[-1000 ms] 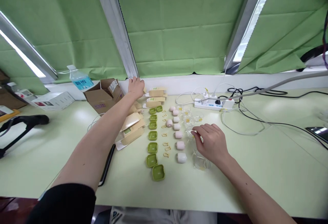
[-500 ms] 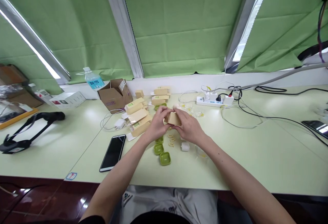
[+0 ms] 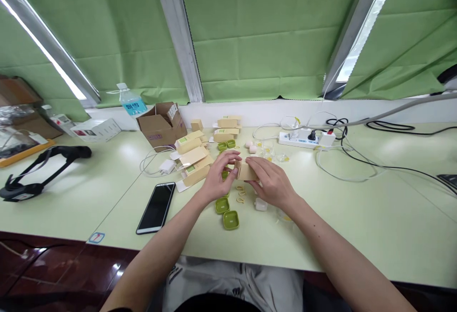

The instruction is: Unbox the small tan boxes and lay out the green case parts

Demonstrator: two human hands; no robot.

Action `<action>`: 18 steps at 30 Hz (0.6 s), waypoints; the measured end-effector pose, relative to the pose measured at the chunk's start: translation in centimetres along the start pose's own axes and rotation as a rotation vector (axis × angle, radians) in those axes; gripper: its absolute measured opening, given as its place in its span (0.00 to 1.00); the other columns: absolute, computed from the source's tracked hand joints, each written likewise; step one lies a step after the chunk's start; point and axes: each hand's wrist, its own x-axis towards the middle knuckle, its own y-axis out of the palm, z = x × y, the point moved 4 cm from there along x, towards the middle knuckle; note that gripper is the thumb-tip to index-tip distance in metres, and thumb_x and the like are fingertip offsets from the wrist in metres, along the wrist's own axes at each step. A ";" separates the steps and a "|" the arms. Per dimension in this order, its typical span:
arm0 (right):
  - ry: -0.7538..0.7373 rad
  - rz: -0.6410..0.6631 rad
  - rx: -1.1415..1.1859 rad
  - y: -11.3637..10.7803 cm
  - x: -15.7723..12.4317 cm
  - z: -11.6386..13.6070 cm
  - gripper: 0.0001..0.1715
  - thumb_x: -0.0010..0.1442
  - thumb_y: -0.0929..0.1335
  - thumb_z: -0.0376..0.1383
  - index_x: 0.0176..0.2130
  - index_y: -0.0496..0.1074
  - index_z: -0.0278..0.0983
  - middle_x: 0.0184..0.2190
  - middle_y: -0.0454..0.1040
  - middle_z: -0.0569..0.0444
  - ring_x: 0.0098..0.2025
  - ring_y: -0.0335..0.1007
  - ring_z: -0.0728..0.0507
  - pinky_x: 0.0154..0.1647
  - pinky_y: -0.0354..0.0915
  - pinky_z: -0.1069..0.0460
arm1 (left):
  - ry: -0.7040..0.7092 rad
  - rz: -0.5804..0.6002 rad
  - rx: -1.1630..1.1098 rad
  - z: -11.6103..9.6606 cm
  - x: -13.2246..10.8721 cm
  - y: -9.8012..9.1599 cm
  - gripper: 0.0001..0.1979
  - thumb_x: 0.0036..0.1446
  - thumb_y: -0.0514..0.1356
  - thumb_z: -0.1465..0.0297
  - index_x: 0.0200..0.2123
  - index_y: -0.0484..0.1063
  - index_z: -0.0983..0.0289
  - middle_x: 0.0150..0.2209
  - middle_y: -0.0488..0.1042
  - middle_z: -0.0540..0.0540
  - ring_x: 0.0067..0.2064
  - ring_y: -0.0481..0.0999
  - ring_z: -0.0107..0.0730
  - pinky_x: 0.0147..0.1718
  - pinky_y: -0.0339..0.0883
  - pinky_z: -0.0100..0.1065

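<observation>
Above the middle of the table, a small tan cardboard box (image 3: pixel 247 171) lies between my two hands. My right hand (image 3: pixel 273 181) grips its right side, fingers over the top and thumb beneath. At the left end, my left hand (image 3: pixel 218 179) pinches the box's edge with thumb and fingertips. Below the hands are green square cases (image 3: pixel 231 220) standing open, several small pale-yellow loops (image 3: pixel 241 193) and a white rounded piece (image 3: pixel 261 204). Behind them sit small pale pink pieces (image 3: pixel 252 148) and clear plastic bits with yellow (image 3: pixel 267 150).
Several tan boxes (image 3: pixel 194 167) are piled left of my hands, beside a white charger (image 3: pixel 167 166) and a phone (image 3: pixel 156 207). Further back stand an open brown carton (image 3: pixel 160 131) and a water bottle (image 3: pixel 131 100). A power strip (image 3: pixel 300 140) with trailing cables lies at the back right.
The box has turned so that its long side shows more. My left hand has shifted to its left end, and my right hand wraps over it. The camera view has shifted slightly.
</observation>
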 end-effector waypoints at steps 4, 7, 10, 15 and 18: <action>-0.005 0.006 -0.044 -0.7 0.3 0.3 0.29 0.74 0.66 0.39 0.70 0.65 0.36 0.59 0.78 0.37 0.61 0.77 0.32 0.58 0.77 0.37 | 0.084 0.018 0.056 -0.8 -0.3 0.2 0.16 0.69 0.58 0.69 0.59 0.68 0.56 0.65 0.69 0.62 0.53 0.78 0.40 0.50 0.79 0.44; -0.034 0.004 -0.086 -1.1 0.4 0.6 0.29 0.74 0.66 0.37 0.70 0.65 0.36 0.59 0.79 0.37 0.61 0.76 0.32 0.58 0.76 0.37 | 0.135 0.035 0.088 -1.2 -0.4 0.4 0.22 0.67 0.58 0.74 0.62 0.63 0.55 0.65 0.68 0.62 0.55 0.77 0.41 0.53 0.79 0.46; -0.068 0.006 -0.117 -1.0 0.4 0.8 0.29 0.73 0.66 0.34 0.70 0.64 0.34 0.59 0.79 0.37 0.61 0.75 0.31 0.58 0.75 0.37 | 0.152 0.033 0.123 -1.2 -0.5 0.7 0.26 0.62 0.58 0.79 0.61 0.60 0.55 0.65 0.65 0.63 0.58 0.75 0.43 0.53 0.79 0.46; 0.022 0.018 -0.048 -0.5 0.0 0.5 0.30 0.73 0.65 0.36 0.70 0.62 0.37 0.59 0.78 0.37 0.61 0.75 0.31 0.58 0.75 0.36 | 0.182 -0.097 0.222 -0.8 -0.5 0.5 0.28 0.56 0.55 0.84 0.56 0.60 0.56 0.59 0.66 0.63 0.63 0.71 0.47 0.58 0.75 0.52; 0.128 -0.035 0.078 -0.6 -0.2 0.0 0.30 0.71 0.67 0.38 0.69 0.62 0.40 0.59 0.77 0.38 0.60 0.76 0.31 0.55 0.77 0.37 | 0.183 -0.212 0.260 -0.5 -0.5 -0.3 0.23 0.58 0.52 0.85 0.52 0.66 0.57 0.57 0.68 0.62 0.63 0.71 0.47 0.61 0.72 0.55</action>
